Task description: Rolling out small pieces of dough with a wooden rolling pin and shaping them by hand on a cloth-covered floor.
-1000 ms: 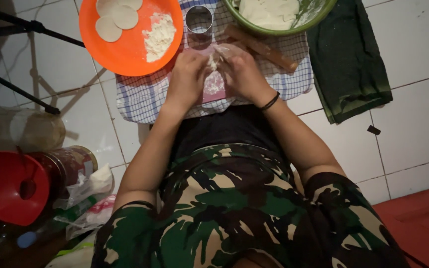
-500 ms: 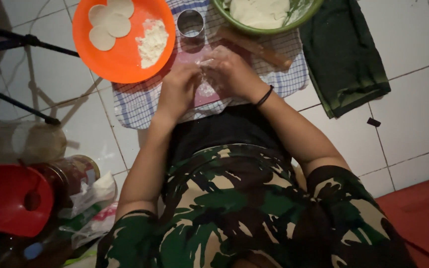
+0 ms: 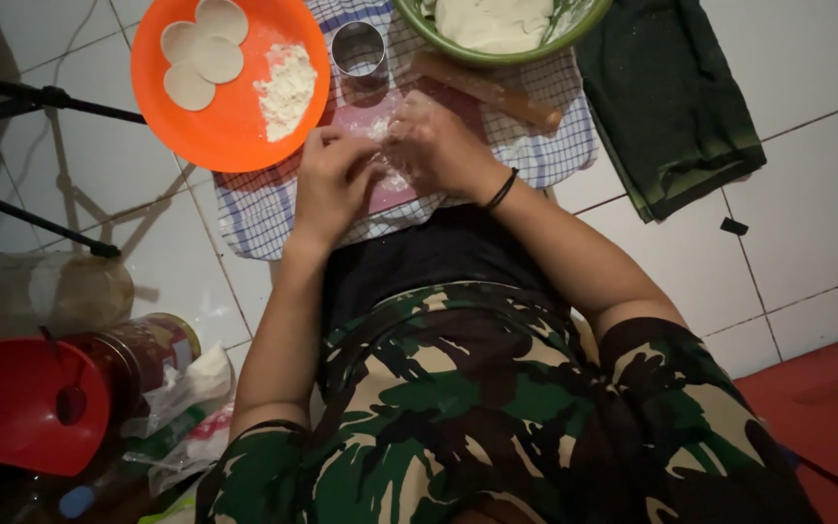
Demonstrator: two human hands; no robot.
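My left hand and my right hand meet over a pink board on a checked cloth. Between their fingertips is a small floury piece of dough, which both hands pinch; most of it is hidden by the fingers. A black band circles my right wrist. Just beyond the hands stands a round metal cutter and a wooden rolling pin lies at an angle. An orange plate at the left holds three dough discs and a heap of flour.
A green bowl with a dough mass sits at the top. A dark green cloth lies on the white tiles to the right. Jars, a red lid and plastic bags crowd the lower left. Black stand legs cross the left floor.
The view has shifted slightly, so the hands sit lower and more to the left in frame. Both hands stay together on the dough over the board, fingers working it.
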